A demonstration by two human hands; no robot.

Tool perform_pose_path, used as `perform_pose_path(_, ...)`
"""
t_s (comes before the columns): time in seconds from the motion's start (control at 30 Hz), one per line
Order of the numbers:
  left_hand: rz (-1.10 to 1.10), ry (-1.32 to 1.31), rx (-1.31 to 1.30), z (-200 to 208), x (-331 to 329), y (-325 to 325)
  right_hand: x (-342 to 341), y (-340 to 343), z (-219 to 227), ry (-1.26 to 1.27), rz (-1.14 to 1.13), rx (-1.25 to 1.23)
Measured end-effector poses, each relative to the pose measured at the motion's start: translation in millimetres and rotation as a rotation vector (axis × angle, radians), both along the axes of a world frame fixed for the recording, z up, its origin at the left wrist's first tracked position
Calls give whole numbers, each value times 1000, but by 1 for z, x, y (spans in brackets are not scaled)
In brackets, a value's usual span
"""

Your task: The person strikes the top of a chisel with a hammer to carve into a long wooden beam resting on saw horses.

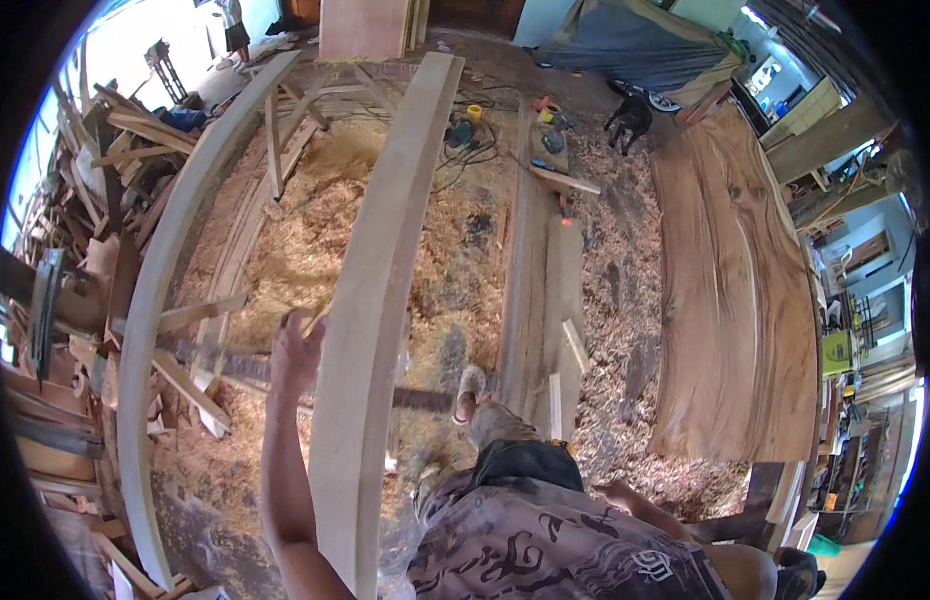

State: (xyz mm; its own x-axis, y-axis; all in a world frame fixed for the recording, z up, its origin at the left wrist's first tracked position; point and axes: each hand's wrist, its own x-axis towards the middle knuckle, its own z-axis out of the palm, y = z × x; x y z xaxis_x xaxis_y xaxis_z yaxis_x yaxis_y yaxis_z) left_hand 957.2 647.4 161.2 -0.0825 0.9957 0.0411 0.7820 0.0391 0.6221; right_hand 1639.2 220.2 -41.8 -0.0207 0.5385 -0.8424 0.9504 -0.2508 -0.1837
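Observation:
A long pale wooden beam (370,270) runs away from me, raised above the shavings. My left hand (299,352) is at its left edge, fingers bent around a thin yellowish thing (311,322) too small to name. Whether that hand also touches the beam is unclear. My right hand (617,493) hangs low beside my right hip, away from the beam, its fingers loosely stretched and nothing visible in them. A second pale beam (150,310), bowed by the lens, lies to the left on wooden supports.
Wood shavings cover much of the floor. A wide brown slab (730,290) lies to the right. Power tools (461,132) with cords lie ahead, near a black dog (630,120). Scrap wood (105,180) is piled at the left; a person (233,28) stands far off.

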Motion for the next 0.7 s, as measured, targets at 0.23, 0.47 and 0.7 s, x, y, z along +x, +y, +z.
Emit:
perform_pose_path(0.23, 437, 11, -469, -170, 10, 110, 58, 217, 57, 184, -1273, 127)
perform_pose_path(0.47, 356, 153, -315, -146, 29, 107, 92, 394, 30, 174, -1026, 125)
perform_pose_path(0.7, 736, -26, -575, -156, 13, 119, 127, 529, -80, 262, -226, 462)
